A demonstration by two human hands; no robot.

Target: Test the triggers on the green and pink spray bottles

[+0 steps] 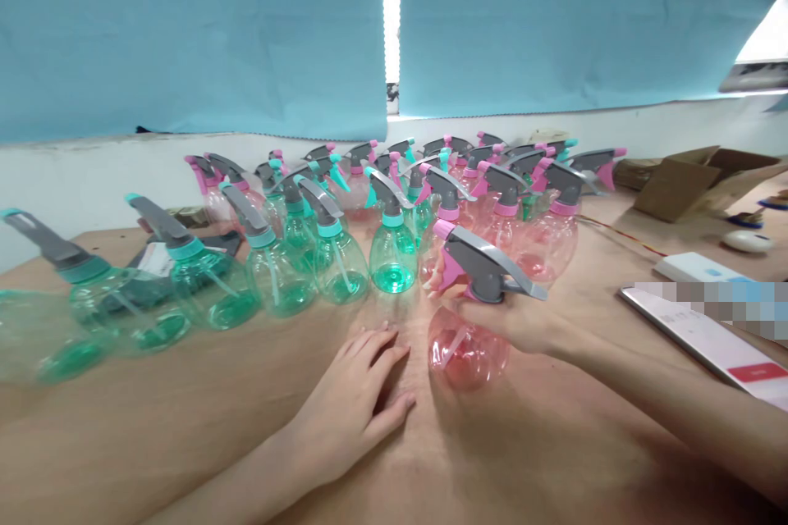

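Note:
My right hand (523, 324) is closed around the neck of a clear pink spray bottle (469, 357) with a grey and pink trigger head. Its fingertips show past the far side of the neck; the rest of the grip is hidden. The bottle is upright, close to the tabletop; I cannot tell whether it touches. Left of it, my left hand (360, 394) lies on the wood, palm down with fingers spread, holding nothing. Just beyond that hand stands a green spray bottle (394, 258), and another pink spray bottle (547, 242) is behind my right hand.
Green spray bottles (280, 279) line the left side of the wooden table (246, 418), with many more bottles crowded behind. On the right are a phone (689, 336), a white box-shaped device (702, 269), a white mouse (746, 242) and an opened cardboard box (677, 184).

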